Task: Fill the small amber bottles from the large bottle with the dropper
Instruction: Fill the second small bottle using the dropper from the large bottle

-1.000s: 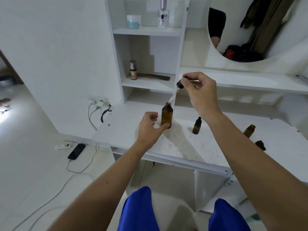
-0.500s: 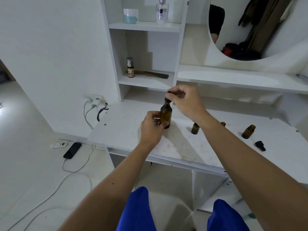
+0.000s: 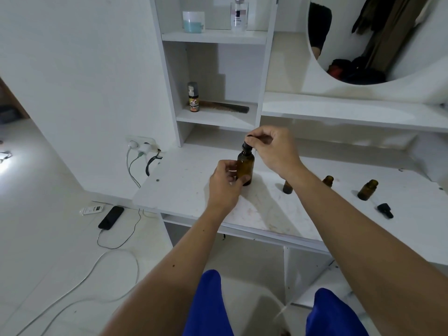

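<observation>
The left hand [image 3: 224,184] grips the large bottle [image 3: 245,168], standing upright near the middle of the table [image 3: 184,183]. The right hand [image 3: 274,149] pinches the dropper [image 3: 247,144] seated in its neck. Three small bottles [image 3: 367,189] stand at its three o'clock, one partly hidden by the right forearm.

Glossy amber glass large bottle [image 3: 245,167] stands on a matt white, scuffed laminate tabletop [image 3: 184,185].
</observation>
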`<state>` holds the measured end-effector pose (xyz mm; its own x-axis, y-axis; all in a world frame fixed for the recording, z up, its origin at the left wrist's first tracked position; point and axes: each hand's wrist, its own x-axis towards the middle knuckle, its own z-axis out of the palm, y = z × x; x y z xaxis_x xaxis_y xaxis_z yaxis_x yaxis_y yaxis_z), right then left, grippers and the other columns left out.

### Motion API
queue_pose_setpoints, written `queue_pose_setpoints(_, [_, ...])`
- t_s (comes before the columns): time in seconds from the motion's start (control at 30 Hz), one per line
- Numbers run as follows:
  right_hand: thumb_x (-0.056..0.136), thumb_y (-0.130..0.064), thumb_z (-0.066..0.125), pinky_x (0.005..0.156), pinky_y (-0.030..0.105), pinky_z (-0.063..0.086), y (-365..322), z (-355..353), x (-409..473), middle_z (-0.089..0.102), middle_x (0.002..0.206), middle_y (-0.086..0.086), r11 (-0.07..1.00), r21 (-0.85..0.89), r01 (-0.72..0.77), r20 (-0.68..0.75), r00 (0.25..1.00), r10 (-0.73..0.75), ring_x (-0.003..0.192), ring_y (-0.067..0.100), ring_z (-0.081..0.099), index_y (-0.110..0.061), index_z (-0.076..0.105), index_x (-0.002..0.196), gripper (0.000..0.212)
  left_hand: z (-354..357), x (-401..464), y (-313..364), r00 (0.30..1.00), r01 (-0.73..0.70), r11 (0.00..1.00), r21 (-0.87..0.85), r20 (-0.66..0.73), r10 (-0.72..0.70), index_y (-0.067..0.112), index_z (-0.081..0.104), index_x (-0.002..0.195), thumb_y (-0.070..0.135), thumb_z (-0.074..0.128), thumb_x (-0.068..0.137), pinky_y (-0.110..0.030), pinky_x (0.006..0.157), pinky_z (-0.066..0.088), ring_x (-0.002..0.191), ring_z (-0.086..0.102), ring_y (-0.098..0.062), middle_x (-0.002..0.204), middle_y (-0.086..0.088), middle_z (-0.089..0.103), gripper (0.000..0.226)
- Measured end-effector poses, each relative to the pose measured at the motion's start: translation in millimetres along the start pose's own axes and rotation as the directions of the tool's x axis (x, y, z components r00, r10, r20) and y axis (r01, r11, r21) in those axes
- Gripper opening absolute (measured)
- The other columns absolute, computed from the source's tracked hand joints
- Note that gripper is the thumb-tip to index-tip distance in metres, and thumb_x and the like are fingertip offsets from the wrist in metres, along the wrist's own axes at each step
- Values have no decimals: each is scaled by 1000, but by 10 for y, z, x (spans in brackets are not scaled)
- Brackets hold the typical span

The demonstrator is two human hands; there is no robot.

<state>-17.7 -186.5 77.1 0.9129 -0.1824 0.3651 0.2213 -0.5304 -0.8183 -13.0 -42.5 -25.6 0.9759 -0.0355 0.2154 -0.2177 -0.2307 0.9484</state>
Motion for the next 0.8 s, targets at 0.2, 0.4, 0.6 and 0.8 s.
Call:
queue_pose_setpoints(0.2, [97, -17, 73, 87, 22, 59, -96, -38, -34, 78, 95, -7, 999, -27, 42, 17, 999, -41, 91, 7, 74, -20, 77, 102, 7, 9, -16, 4, 1000, -20, 999, 25, 3, 20, 23, 54, 120, 18, 81, 88, -20, 87, 55, 99, 65, 0, 114, 11, 66, 42])
queue_pose_setpoints(0.4, [99, -14, 70, 87, 14, 56, -341, -231, -30, 77, 98, -6, 995, 5, 96, -25, 995, -96, 93, 4, 73, -17, 76, 106, 10, 14, -25, 6, 1000, -19, 998, 68, -3, 19, 26, 53, 121, 20, 80, 90, -31, 92, 58, 100, 67, -3, 119, 9, 67, 42])
queue_pose_setpoints(0.6, [98, -14, 70, 93, 16, 56, -518, -464, -48, 76, 103, -3, 986, 14, 168, -149, 975, -164, 96, 5, 72, -13, 76, 111, 14, -12, -35, 11, 1000, -16, 996, 84, 8, 15, 23, 55, 127, 26, 82, 87, -37, 95, 59, 103, 65, -7, 124, 7, 64, 48])
queue_pose_setpoints(0.8, [98, -16, 71, 96, 24, 59, -514, -721, -208, 77, 105, -4, 984, -5, 180, -168, 970, -179, 99, 8, 74, -13, 77, 112, 16, 31, -167, 87, 997, -58, 992, 110, -52, 64, 17, 45, 138, 34, 90, 78, -27, 94, 53, 110, 58, -14, 129, 1, 54, 76])
